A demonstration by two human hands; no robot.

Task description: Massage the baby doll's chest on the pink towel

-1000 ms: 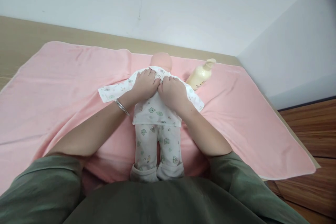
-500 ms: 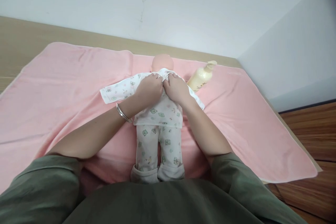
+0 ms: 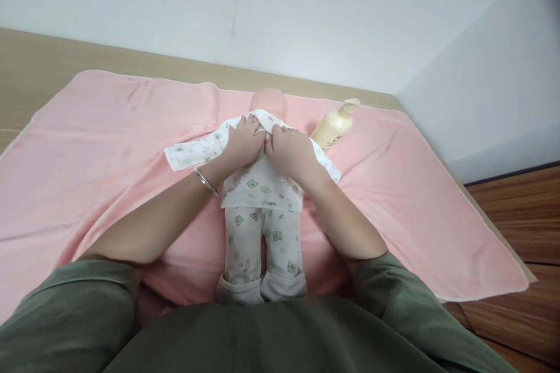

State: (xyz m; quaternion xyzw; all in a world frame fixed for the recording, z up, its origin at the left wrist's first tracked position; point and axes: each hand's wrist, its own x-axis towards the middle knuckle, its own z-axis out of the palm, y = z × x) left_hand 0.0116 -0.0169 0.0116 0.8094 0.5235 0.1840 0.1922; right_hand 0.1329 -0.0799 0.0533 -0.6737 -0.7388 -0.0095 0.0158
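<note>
A baby doll lies with its head toward the wall, wearing a white printed shirt and matching trousers with rolled-up hems. My left hand grips the shirt's front just below the neck, fingers bent on the cloth. Right beside it, my right hand pinches the collar's edge and lifts a fold of it. The fingertips of both hands are partly hidden, so any fastener between them cannot be made out. The sleeves stretch out to either side of the doll.
Under the doll spreads a pink blanket on a wooden table. A pale yellow pump bottle lies tilted near the doll's right-hand side in view. Behind is a white wall; brown wooden panels stand at right.
My right hand has turned slightly and moved a little left, raising the collar fold more. The left hand has shifted slightly left, its fingers a bit more extended. The view has moved slightly.
</note>
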